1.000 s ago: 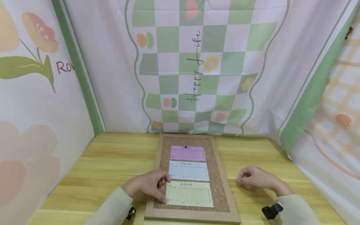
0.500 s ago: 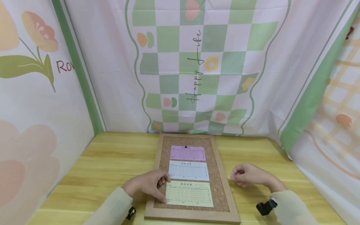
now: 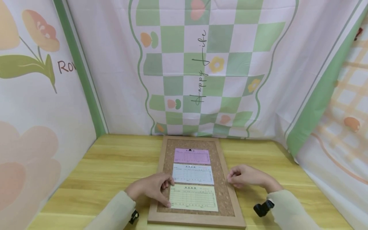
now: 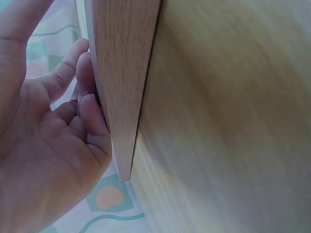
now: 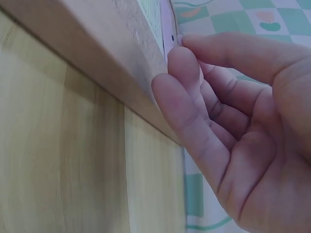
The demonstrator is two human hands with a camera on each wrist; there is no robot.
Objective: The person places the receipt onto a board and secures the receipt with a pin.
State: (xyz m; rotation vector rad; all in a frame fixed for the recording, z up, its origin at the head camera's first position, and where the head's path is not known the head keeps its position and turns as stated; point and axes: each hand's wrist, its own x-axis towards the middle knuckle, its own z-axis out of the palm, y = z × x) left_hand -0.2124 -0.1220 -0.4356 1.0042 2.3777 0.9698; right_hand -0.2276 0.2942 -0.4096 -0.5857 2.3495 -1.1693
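Observation:
Three printed slips lie in a column on a wood-framed cork board (image 3: 227, 198): a pink slip (image 3: 192, 156) at the far end, a pale blue slip (image 3: 193, 174) in the middle, a yellow slip (image 3: 194, 198) nearest. A small black pin-like piece (image 3: 190, 149) sits at the pink slip's top edge. My left hand (image 3: 153, 189) rests over the board's left frame, thumb and index finger spread against the yellow slip's left corners, other fingers curled. At the right frame, my right hand (image 3: 248, 176) has thumb and index finger together; whether something tiny is between them is hidden.
The board lies flat on a wood-grain table (image 3: 120, 159), its far end near a green-and-white checked cloth (image 3: 195, 80). Printed cloths hang at both sides. Each wrist wears a black strap or camera (image 3: 263, 208).
My right hand has moved left over the table to the board's right frame. The left hand and the slips have stayed in place.

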